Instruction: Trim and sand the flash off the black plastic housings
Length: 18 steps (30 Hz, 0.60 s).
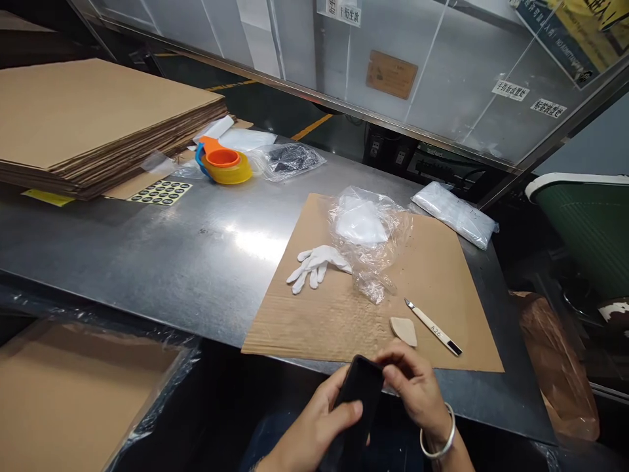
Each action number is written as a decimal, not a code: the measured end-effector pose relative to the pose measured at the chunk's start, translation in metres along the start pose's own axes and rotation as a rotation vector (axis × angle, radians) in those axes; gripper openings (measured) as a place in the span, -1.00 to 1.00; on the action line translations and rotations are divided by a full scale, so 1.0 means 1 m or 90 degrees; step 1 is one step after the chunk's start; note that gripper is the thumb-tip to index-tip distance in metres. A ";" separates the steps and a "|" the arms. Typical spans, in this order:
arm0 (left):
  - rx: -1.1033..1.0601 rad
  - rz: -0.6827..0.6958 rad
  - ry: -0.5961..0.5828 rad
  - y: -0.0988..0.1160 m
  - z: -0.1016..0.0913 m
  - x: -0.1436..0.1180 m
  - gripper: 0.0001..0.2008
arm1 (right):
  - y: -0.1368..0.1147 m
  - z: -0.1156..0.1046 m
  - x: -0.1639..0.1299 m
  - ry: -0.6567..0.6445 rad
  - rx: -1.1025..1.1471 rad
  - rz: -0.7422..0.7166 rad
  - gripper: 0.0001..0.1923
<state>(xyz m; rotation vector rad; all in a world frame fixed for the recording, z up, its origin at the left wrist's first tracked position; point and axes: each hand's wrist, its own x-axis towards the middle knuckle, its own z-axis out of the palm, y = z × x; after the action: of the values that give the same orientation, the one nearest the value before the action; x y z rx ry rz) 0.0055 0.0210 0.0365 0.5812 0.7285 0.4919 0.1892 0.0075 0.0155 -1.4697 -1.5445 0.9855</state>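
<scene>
- Left hand (317,423): gripping a black case (366,385), its thumb laid across the flat face; the case stands on a slant just off the table's near edge, its top end pointing to about 12 o'clock.
- Right hand (413,387): thumb and fingers bent together at the case's top corner, at its 1 o'clock; whether they pinch the rim I cannot tell; a pale bracelet (453,426) rings the wrist.
- From the case, at 12 o'clock: a cardboard sheet (314,321) on the metal table (211,255); on it lies a crumpled clear bag (371,275) with something white inside.
- Toward 11:30: a white glove (314,264), fingers spread, its cuff end touching the bag.
- At 1 o'clock: a small beige piece (403,332), near the right hand; just beyond it, nearer 2, a craft knife (433,328) marked A26.
- Farther off, at 11 o'clock: a yellow tape roll (236,174) with an orange core; beyond, toward 10, a stack of cardboard (103,111).
</scene>
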 end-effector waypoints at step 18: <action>-0.433 0.029 0.212 0.020 -0.015 0.012 -0.54 | 0.045 -0.066 0.015 0.204 -0.332 0.146 -0.72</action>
<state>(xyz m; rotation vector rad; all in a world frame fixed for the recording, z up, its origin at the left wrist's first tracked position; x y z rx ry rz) -0.0018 0.0480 0.0346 -0.1264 0.8035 0.8433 0.2667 0.0255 0.0011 -2.0886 -1.4768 0.4407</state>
